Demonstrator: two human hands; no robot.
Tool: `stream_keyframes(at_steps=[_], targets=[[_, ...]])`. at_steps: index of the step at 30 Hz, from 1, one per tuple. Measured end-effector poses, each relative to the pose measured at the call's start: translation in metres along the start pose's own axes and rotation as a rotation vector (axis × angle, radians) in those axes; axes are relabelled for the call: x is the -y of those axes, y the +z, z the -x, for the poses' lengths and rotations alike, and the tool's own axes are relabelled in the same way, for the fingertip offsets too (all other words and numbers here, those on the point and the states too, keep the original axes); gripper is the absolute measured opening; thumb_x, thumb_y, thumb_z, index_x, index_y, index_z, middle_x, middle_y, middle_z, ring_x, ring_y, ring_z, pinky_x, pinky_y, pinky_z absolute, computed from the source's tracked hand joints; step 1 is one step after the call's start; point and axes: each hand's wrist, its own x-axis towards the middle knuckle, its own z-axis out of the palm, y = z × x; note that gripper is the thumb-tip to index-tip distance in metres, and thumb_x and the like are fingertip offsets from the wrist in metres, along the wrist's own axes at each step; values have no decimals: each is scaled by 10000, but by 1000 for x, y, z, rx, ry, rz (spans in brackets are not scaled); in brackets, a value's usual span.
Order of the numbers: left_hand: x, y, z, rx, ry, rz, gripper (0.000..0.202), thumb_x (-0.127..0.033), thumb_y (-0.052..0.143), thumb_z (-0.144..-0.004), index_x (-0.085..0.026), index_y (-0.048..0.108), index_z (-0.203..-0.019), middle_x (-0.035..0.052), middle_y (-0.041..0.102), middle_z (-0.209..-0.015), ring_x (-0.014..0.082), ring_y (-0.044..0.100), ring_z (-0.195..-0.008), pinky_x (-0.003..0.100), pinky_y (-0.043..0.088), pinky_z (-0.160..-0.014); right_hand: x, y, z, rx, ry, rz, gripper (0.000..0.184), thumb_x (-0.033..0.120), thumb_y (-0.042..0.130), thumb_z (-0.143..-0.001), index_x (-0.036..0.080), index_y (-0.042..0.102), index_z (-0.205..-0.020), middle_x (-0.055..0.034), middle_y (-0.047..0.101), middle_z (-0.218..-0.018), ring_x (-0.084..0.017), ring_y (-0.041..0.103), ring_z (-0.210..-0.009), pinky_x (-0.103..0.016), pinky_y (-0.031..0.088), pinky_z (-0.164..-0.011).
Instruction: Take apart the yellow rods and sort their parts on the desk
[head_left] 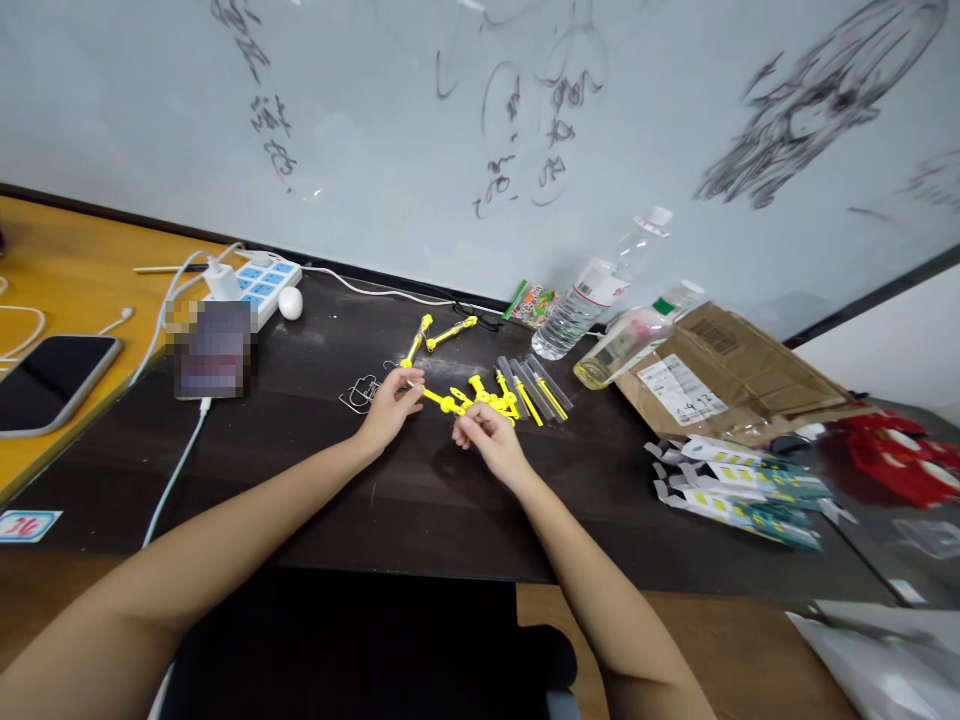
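My left hand [390, 408] and my right hand [489, 438] are closed in pinches at opposite ends of a thin yellow plastic rod [436, 398] with a round collar, held just above the dark table. The fingers cover both its ends. Right behind my right hand lies a heap of loose yellow plastic parts [501, 402]. Beside the heap are several clear tubes [546, 388] with yellow pieces among them. Bent metal wires [361, 394] lie left of my left hand. Farther back rest two yellow pieces with clear or grey middles, an upright-slanting one [415, 342] and a flatter one [452, 333].
A water bottle [577, 305], a second bottle [637, 335] and a cardboard parcel [720, 375] stand or lie at the right. Opened small boxes [742, 490] are nearer me. To the left are a phone on a cable [216, 350] and a power strip [262, 290]. A whiteboard [375, 130] rises behind.
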Motion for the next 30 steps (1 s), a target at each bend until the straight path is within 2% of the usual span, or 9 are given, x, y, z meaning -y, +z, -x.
stream_keyframes(at_steps=[2, 4, 7, 11, 17, 21, 24, 30], targets=[[2, 0, 1, 3, 85, -174, 213, -311, 550, -834, -192, 553, -1011, 73, 545, -1147, 196, 564, -1046, 367, 489, -866, 2, -5, 0, -13, 11, -94, 311, 492, 548, -836, 207, 487, -727, 7, 595, -645, -107, 518, -533, -245, 421, -519], [1, 1, 4, 53, 229, -335, 208, -288, 512, -863, -197, 571, -1041, 77, 544, -1177, 206, 516, -1126, 382, 445, -934, 4, -8, -1, -15, 18, -147, 314, 486, 555, -836, 205, 479, -718, 10, 594, -634, -102, 519, -517, -234, 413, -493], [-7, 4, 11, 224, 385, -455, 222, -285, 478, -897, -201, 565, -1083, 67, 580, -1143, 192, 524, -1113, 388, 402, -992, 5, -10, -1, 3, 32, -192, 309, 471, 564, -838, 201, 480, -714, 14, 593, -628, -98, 525, -511, -228, 412, -484], [-14, 9, 20, 373, 441, -468, 276, -296, 487, -902, -197, 523, -1157, 73, 595, -1149, 185, 556, -1086, 365, 425, -973, 5, -9, 0, 103, 65, -227, 307, 466, 568, -840, 196, 480, -721, 12, 603, -640, -96, 537, -513, -226, 420, -487], [-18, 10, 24, 417, 503, -537, 271, -286, 487, -907, -192, 526, -1159, 68, 615, -1121, 175, 581, -1032, 330, 442, -930, 5, -7, 3, 225, 111, -204, 317, 469, 572, -837, 187, 478, -727, 8, 617, -624, -89, 549, -501, -207, 435, -467], [-19, 11, 24, 415, 522, -578, 230, -286, 460, -921, -179, 542, -1107, 59, 627, -1036, 158, 600, -939, 305, 465, -864, 7, -8, 1, 170, 131, -287, 318, 453, 602, -819, 185, 457, -728, 28, 604, -590, -73, 521, -441, -169, 412, -386], [-19, 11, 25, 425, 537, -614, 218, -271, 437, -928, -172, 542, -1091, 61, 628, -1036, 155, 598, -939, 291, 463, -850, 7, -8, -1, 123, 149, -353, 312, 437, 609, -816, 186, 448, -727, 41, 588, -565, -65, 494, -412, -154, 399, -350], [-21, 10, 28, 523, 554, -752, 210, -224, 431, -918, -204, 537, -1098, 31, 632, -1061, 147, 601, -952, 263, 453, -825, 6, -9, -3, 49, 164, -413, 300, 430, 621, -805, 193, 452, -733, 57, 550, -586, -64, 480, -408, -147, 374, -301]])
